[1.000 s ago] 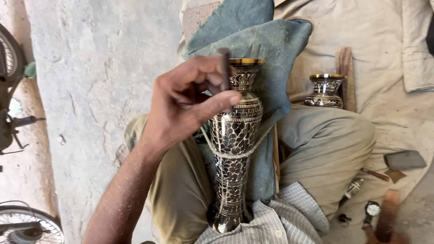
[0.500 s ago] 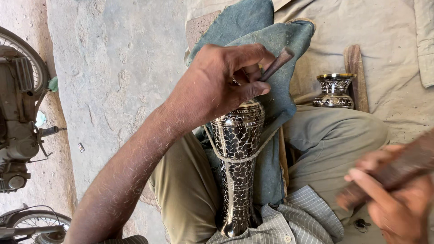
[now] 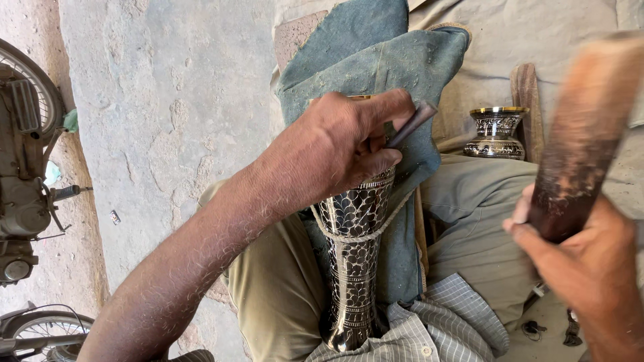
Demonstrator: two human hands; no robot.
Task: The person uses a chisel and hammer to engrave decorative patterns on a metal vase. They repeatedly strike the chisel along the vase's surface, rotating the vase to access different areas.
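A tall black vase point(image 3: 354, 255) with engraved silver patterns stands between my legs, a cord looped around its body. My left hand point(image 3: 342, 151) rests over its top and is closed on a thin dark metal chisel point(image 3: 410, 124), whose tip is hidden behind my fingers. My right hand point(image 3: 583, 261) is raised at the right edge, gripping a worn wooden mallet point(image 3: 587, 134) that is blurred. The vase's rim is hidden by my left hand.
A second, shorter engraved vase point(image 3: 495, 132) stands on the cloth at the back right. A blue-grey cloth point(image 3: 376, 60) lies behind the tall vase. A motorcycle point(image 3: 27, 181) is parked on the concrete floor at the left.
My left hand has lowered over the vase's top with the chisel. My right hand has swung the mallet up from the lower right into the upper right of the view.
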